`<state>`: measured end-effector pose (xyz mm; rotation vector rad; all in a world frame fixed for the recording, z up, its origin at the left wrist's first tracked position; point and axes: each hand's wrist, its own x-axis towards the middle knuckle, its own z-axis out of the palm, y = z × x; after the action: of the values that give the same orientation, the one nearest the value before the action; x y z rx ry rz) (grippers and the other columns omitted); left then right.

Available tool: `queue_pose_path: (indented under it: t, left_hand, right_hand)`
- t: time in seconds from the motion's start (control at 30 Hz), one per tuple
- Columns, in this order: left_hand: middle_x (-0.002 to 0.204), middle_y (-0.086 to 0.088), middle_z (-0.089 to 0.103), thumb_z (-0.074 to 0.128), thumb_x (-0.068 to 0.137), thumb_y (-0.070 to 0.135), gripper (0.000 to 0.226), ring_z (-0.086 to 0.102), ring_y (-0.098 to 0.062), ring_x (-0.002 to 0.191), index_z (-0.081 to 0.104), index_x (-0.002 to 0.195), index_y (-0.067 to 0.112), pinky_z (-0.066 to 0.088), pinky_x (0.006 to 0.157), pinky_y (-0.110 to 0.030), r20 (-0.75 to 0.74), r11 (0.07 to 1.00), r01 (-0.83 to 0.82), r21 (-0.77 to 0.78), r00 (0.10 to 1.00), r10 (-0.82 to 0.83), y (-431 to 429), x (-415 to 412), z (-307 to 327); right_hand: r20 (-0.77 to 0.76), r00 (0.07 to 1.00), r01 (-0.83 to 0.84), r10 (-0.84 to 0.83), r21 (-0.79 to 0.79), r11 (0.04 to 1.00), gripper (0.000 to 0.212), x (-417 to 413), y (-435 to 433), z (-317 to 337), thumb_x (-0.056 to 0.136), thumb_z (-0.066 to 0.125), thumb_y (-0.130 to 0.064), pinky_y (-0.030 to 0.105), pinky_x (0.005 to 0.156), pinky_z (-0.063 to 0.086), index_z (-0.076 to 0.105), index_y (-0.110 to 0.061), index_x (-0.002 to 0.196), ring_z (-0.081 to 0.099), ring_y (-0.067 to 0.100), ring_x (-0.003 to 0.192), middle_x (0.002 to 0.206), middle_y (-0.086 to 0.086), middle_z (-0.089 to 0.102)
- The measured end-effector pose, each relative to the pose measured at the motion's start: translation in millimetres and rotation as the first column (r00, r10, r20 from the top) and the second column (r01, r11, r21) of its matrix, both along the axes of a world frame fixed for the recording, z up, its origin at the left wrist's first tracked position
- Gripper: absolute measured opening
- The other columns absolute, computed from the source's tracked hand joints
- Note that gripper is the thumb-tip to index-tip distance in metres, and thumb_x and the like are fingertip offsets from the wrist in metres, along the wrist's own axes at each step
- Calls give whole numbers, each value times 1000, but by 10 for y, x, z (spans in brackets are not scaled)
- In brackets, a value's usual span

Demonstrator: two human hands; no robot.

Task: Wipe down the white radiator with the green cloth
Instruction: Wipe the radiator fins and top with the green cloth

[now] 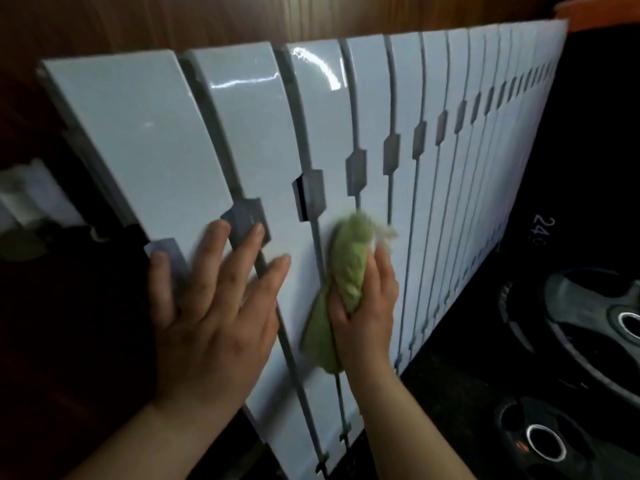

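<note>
the white radiator [242, 133] fills most of the view, its glossy slats running from the near left end away to the far right, set against a wooden wall [173, 19]. the left hand [211, 306] lies flat on the near slats with fingers spread and straight, holding nothing. the right hand [367, 306] is curled around the green cloth [346, 268], pressing the bunched wad to a slat just right of the left hand — a loose tail hangs below the palm. to the right the slats stretch on uncovered; dark weight plates [571, 341] lie on the floor beside the lower edge.
</note>
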<state>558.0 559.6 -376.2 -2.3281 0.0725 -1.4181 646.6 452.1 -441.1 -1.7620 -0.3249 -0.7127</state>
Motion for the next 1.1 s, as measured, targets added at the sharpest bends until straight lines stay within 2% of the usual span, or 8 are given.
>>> queue_pose_path:
  t: [0.17, 0.3, 0.4, 0.57, 0.73, 0.83, 0.93, 1.1]
  left_hand:
    - [134, -6, 44, 49, 87, 27, 31, 18, -24, 134, 52, 117, 20, -6, 112, -48, -48, 990, -87, 108, 995, 92, 17, -28, 13]
    - [136, -6, 39, 44, 89, 28, 32, 16, -27, 137, 51, 119, 20, -5, 111, -50, -66, 983, -99, 153, 992, 110, 49, -60, 12]
    - [136, -8, 38, 44, 88, 26, 34, 22, -27, 132, 50, 120, 18, -4, 110, -52, -51, 980, -90, 178, 994, 101, 58, -51, 15]
    - [134, -7, 39, 42, 90, 27, 31, 21, -25, 131, 49, 118, 18, 7, 108, -53, -41, 989, -45, 142, 998, 52, 52, -9, 37]
    - [134, -6, 39, 43, 88, 27, 31, 22, -24, 132, 50, 117, 19, -1, 112, -48, -37, 990, -40, 134, 998, 45, 39, -3, 14]
    - [134, -6, 40, 35, 93, 28, 30, 26, -27, 131, 49, 118, 19, 3, 111, -50, -33, 990, -50, 135, 998, 55, 55, 7, -6]
    - [136, -7, 37, 18, 99, 32, 43, 33, -30, 126, 36, 134, 15, 22, 104, -58, -97, 998, -29, 62, 995, 35, 87, 35, -38]
    - [134, -7, 41, 48, 84, 24, 32, 28, -28, 130, 52, 115, 18, 8, 111, -47, -37, 991, -6, 136, 999, 11, 85, 18, -16]
  right_hand:
    - [-314, 945, -49, 89, 136, 990, 67, -113, -84, -443, 68, 48, -28, 31, 108, 25, 43, -7, 132, 34, 27, 128, 139, 14, 36]
    - [-93, 993, -39, 70, 298, 954, 63, 77, -223, 382, 71, 49, -33, 31, 103, 35, 45, -12, 130, 38, 19, 123, 133, 9, 38]
    - [98, 992, -96, 82, 143, 985, 68, 293, -202, 1043, 74, 49, -39, 17, 93, 27, 38, -17, 136, 31, 20, 127, 142, 8, 32]
    - [38, 997, -74, 71, 83, 994, 65, 340, -141, 509, 73, 49, -28, -9, 84, 13, 40, -10, 135, 22, 8, 116, 146, 11, 29]
    - [-150, 986, -44, 67, 154, 987, 58, 234, -241, 211, 74, 54, -27, 38, 102, 37, 46, -13, 130, 35, 21, 125, 138, 5, 35]
    - [120, 990, -92, 72, 171, 981, 70, 281, -273, 1026, 69, 44, -46, 33, 94, 38, 45, -11, 130, 39, 25, 122, 133, 10, 38]
    - [378, 919, -71, 111, -118, 991, 62, 325, -222, 1742, 80, 51, -41, 37, 91, 36, 42, -11, 134, 37, 34, 123, 139, 16, 35]
    - [340, 929, -97, 148, -162, 982, 65, 518, -236, 1497, 79, 52, -38, 30, 89, 29, 37, -15, 138, 32, 30, 126, 146, 11, 30]
